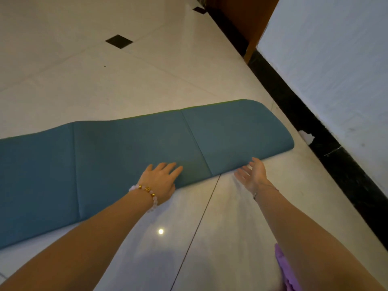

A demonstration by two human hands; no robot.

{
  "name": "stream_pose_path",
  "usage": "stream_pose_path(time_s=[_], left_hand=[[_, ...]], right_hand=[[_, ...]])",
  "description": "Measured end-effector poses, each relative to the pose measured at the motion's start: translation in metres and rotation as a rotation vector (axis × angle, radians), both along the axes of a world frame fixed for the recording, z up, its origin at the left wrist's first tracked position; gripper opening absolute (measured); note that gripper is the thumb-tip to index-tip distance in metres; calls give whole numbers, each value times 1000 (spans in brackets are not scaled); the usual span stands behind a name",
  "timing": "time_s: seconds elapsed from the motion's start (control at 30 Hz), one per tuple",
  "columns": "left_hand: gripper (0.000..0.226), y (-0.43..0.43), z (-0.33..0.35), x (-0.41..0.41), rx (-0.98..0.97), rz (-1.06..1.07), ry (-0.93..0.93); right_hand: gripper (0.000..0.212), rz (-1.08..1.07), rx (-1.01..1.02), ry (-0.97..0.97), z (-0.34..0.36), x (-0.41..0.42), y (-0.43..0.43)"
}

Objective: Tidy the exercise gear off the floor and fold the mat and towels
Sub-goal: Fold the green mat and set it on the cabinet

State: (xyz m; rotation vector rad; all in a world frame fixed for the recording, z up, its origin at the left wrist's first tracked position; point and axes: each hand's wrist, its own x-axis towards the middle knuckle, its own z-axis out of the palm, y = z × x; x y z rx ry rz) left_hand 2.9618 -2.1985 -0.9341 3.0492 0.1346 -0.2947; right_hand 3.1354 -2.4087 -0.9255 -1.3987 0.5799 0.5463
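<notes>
teal mat (pixel 126 156) cut off at left edge, purple cloth (pixel 282 267) cropped at bottom, right hand (pixel 253 175) blurred

floor (pixel 63 80): pale glossy tiles | diamond insets (pixel 118 41): black | wall (pixel 336 70): white | skirting (pixel 294 106): black

No readable text, labels or numbers anywhere in this one, honestly. The only candidate is the square gold bead (pixel 147 188) on the pale pink bead bracelet (pixel 154 201) at the left wrist, near the middle of the scene, and it's way too small and blurry to make anything out.
</notes>
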Motion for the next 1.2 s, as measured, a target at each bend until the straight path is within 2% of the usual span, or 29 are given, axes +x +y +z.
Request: stream_pose_path(time_s=[0.17, 0.2, 0.27, 0.3, 0.4, 0.43, 0.47, 0.57, 0.63, 0.7, 0.77, 0.83, 0.9, 0.97, 1.1, 1.2], left_hand=[[57, -2, -23, -5, -50, 12, 179], [58, 1, -26, -7, -86, 8, 214], [62, 6, -29, -10, -157, -5, 296], [63, 7, -29, -10, -172, -13, 326], [62, 11, -20, -12, -180, -30, 314], [57, 13, -12, -15, -172, -71, 194], [50, 15, -2, -19, -160, -124, -2], [27, 23, 31, -37, -104, -337, -582], [24, 22, 51, -52, -40, -512, -800], [26, 20, 63, -67, 45, -606, -874], [35, 21, 56, -80, 168, -510, -723], [48, 28, 40, -91, 262, -265, -420], [55, 37, 28, -104, 277, -46, -131], [61, 45, 11, -115, 230, 82, 33], [70, 57, 4, -126, 237, 131, 88], [86, 63, 5, -125, 279, 205, 65]], right_hand=[[50, -115, 125, 41, -10, 6, 0], [44, -118, 132, 33, -11, 8, -1], [20, -116, 132, -6, -3, 8, 5], [14, -109, 107, -56, 1, 8, 11], [41, -98, -44, -406, 11, 8, 33], [44, -66, -125, -546, 13, 4, 41], [44, -2, -198, -665, 17, -5, 48], [41, 313, -394, -929, 18, -39, 62], [41, 517, -596, -1165, 5, -61, 67], [42, 764, -735, -1374, -14, -80, 71], [40, 1034, -830, -1439, -32, -96, 73], [44, 1205, -908, -1481, -44, -110, 73], [51, 1274, -936, -1474, -48, -117, 73], [48, 1270, -942, -1456, -42, -117, 75], [44, 1288, -1008, -1481, -39, -116, 77], [60, 1290, -1094, -1489, -40, -115, 77]])
